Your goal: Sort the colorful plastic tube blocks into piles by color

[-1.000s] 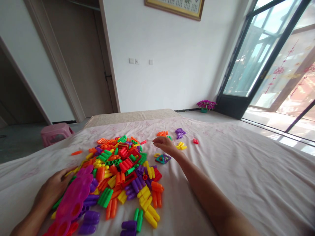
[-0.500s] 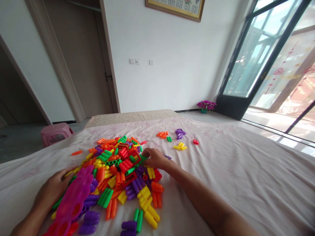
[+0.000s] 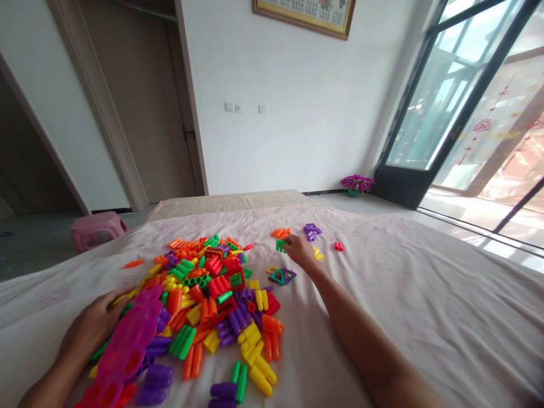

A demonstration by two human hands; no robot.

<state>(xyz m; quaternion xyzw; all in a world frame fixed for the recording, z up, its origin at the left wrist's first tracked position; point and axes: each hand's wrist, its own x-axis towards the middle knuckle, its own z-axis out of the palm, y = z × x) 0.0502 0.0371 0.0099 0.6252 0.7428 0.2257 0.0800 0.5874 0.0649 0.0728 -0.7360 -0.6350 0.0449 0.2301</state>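
A large heap of plastic pieces [image 3: 182, 339] in red, orange, yellow, green and purple lies on the pale cloth. My left hand [image 3: 96, 317] rests at the heap's left edge, beside a magenta scalloped piece [image 3: 131, 334]; its fingertips are partly hidden among the pieces. Beyond the heap, my right hand [image 3: 300, 251] pinches a green piece [image 3: 281, 245]. Just behind it lies a small orange group [image 3: 281, 232], with a purple group [image 3: 312, 232] to the right. Yellow pieces [image 3: 318, 254] show partly behind the right hand, and a red piece [image 3: 338, 246] lies farther right.
Flat triangular pieces [image 3: 283, 276] lie between the heap and my right forearm. The wrinkled cloth [image 3: 403, 283] spreads to the right. A pink stool [image 3: 98, 229] stands at the far left, and a potted plant [image 3: 357, 183] sits on the floor by the glass door.
My right hand has moved from the heap's right edge forward and right to the small groups, carrying a green piece. The flat triangular pieces are now uncovered. My left hand has stayed put.
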